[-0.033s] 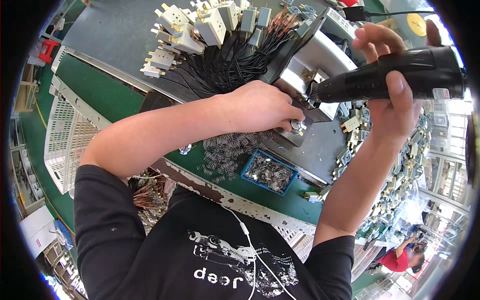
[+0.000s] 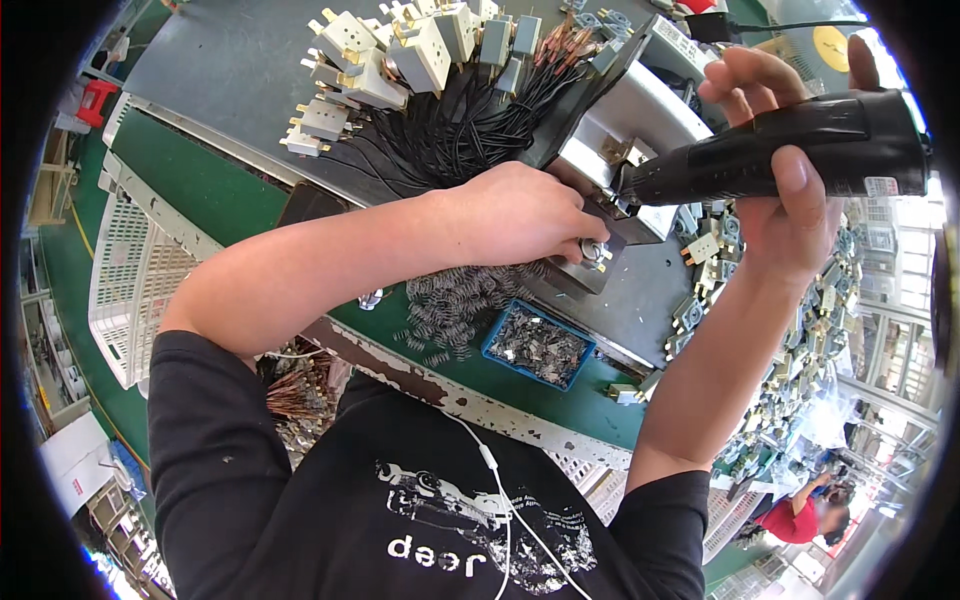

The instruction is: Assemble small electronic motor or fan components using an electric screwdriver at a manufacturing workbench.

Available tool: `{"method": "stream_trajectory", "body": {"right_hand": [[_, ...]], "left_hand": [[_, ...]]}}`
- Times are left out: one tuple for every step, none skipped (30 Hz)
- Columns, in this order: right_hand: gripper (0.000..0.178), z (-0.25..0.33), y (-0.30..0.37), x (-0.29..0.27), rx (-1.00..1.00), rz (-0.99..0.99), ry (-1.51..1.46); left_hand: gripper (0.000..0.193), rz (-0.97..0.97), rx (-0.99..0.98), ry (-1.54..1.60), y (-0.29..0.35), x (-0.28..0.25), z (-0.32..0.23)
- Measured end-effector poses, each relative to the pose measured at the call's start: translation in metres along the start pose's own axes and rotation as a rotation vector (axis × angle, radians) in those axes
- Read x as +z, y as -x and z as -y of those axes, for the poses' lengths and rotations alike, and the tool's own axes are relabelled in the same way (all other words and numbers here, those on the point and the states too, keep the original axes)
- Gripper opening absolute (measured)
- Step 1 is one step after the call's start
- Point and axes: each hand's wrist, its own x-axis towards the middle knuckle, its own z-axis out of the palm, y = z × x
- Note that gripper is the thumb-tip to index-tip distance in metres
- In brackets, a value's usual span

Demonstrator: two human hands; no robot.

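My right hand (image 2: 788, 200) is wrapped round a black, tapered electric screwdriver (image 2: 760, 150). Two of its fingers are raised off the far side. The narrow end of the tool reaches left to a metal fixture (image 2: 640, 130), close to my left fingertips; its very tip is hard to make out. My left hand (image 2: 525, 215) is closed, with thumb and fingers pinching a small pale plug part (image 2: 597, 253) at the fixture's dark lower block. The hand covers part of that piece. Behind it lie black cords (image 2: 450, 135) joined to white and grey plugs (image 2: 420, 55).
Loose springs (image 2: 450, 305) are heaped on the green surface nearer me. Beside them stands a blue tray (image 2: 487, 347) of small metal pieces. Many plug parts (image 2: 780, 350) spread along the right. A white crate (image 2: 130, 270) is at left; a person in red (image 2: 790, 520) is far off, lower right.
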Motion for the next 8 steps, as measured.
{"method": "stream_trajectory", "body": {"right_hand": [[0.09,-0.002,0.001,-0.005,0.024,0.008,-0.019],[0.09,-0.003,0.001,-0.006,0.05,0.017,-0.04],[0.091,-0.003,0.0,-0.007,0.075,0.025,-0.061],[0.092,-0.004,0.001,-0.008,0.101,0.033,-0.082],[0.093,-0.003,0.002,-0.009,0.127,0.041,-0.101],[0.093,0.0,0.002,0.003,0.129,0.037,-0.1],[0.067,0.004,0.007,0.022,0.158,-0.15,-0.077],[0.047,0.009,0.01,0.049,0.186,-0.337,-0.054]], "left_hand": [[0.027,0.001,0.001,-0.005,0.0,0.0,0.0],[0.027,0.003,0.001,-0.01,0.0,0.001,0.0],[0.027,0.005,0.002,-0.01,0.0,0.0,0.0],[0.028,0.012,-0.006,-0.007,0.0,0.0,-0.001],[0.028,0.019,-0.012,-0.004,-0.001,-0.001,-0.001],[0.028,0.022,-0.011,-0.002,-0.001,-0.001,-0.002],[0.028,0.026,-0.017,-0.004,-0.001,-0.002,-0.002],[0.029,0.03,-0.026,-0.006,0.0,-0.002,-0.002]]}}
